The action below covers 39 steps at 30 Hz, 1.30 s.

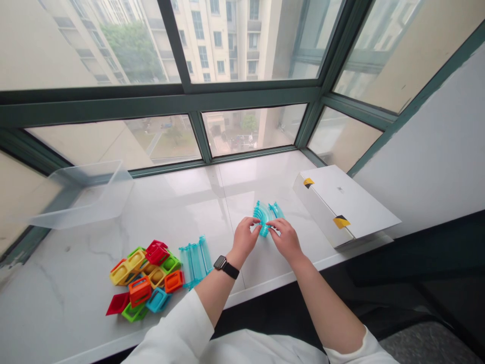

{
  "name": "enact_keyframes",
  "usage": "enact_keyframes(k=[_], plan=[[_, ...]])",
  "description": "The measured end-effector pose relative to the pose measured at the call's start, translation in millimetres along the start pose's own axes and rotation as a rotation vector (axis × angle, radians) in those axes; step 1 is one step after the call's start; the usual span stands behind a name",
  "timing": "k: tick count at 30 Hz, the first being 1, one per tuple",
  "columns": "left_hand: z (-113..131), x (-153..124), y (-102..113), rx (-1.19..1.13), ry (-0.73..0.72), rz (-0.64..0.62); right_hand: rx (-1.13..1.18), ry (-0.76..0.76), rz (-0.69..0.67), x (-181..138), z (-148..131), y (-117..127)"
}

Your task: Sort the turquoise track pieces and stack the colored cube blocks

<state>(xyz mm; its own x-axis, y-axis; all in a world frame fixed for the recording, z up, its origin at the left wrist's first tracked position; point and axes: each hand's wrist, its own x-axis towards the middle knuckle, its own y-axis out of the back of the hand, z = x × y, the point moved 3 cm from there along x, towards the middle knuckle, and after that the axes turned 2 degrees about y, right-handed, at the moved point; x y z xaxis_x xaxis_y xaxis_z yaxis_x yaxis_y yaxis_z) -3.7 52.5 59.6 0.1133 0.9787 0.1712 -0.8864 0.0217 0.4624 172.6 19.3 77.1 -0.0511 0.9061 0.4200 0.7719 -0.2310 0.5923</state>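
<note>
My left hand [244, 240] and my right hand [286, 241] meet above the white marble sill [242, 182], both pinching a translucent teal curved plastic track piece [261, 216] with their fingertips. A second teal piece [276, 210] sticks out beyond my right fingers, and I cannot tell whether it is joined to the curve. Left of my left wrist lies a straight teal track section [195, 262]. Further left is a heap of red, orange, yellow, green and blue hollow plastic blocks [146, 278]. A black smartwatch [226, 266] sits on my left wrist.
A clear plastic bin [85, 194] stands at the far left of the sill. A white cardboard box [343, 205] with yellow-and-black tape lies to the right. Green-framed windows run along the back, and a white wall rises at right.
</note>
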Motion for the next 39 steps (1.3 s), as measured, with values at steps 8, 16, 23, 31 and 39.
enact_keyframes(k=[8,16,23,31,39], plan=[[-1.4,0.2,-2.3,0.002,0.007,-0.001,-0.011,0.006,-0.003,-1.4,-1.2,0.2],[-3.4,0.6,-3.6,-0.001,0.007,-0.001,0.014,-0.017,-0.036,-2.5,1.4,-0.3],[-2.1,-0.8,-3.7,-0.027,0.041,-0.010,0.018,-0.009,-0.039,-2.1,1.1,-0.6],[-3.5,-0.2,-3.4,-0.045,0.041,-0.011,0.027,-0.007,-0.033,-2.9,3.9,-0.6],[-2.0,0.1,-3.5,-0.043,0.063,-0.020,0.031,0.006,-0.039,-2.4,5.4,-0.3]])
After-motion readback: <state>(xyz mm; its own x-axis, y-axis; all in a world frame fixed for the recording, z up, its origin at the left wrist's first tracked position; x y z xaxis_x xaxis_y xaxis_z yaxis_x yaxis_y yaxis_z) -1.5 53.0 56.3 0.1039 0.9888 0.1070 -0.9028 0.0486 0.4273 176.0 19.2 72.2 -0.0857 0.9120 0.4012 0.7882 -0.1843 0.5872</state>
